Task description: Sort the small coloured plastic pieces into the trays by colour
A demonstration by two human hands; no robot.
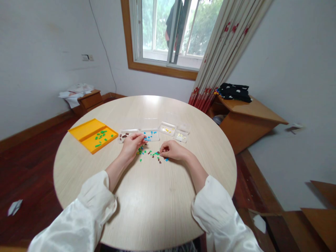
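Small loose building bricks [154, 154] in green, brown and blue lie scattered mid-table between my hands. My left hand [132, 146] hovers at the left of this pile, its thumb and fingertips pinched beside a clear box with blue bricks [151, 133]; anything between them is too small to make out. At the pile's right side, my right hand [173, 150] has its fingers closed, with the tips down among the bricks. Whatever that pinch holds is hidden. Partly behind my left hand is a clear box with brown bricks [124, 135].
An open orange case [84, 131] with green bricks lies on the left of the round table [152, 203]. Clear boxes with yellow pieces [168, 130] and pale pieces [180, 136] stand behind my right hand. A person [172, 24] is beyond the window.
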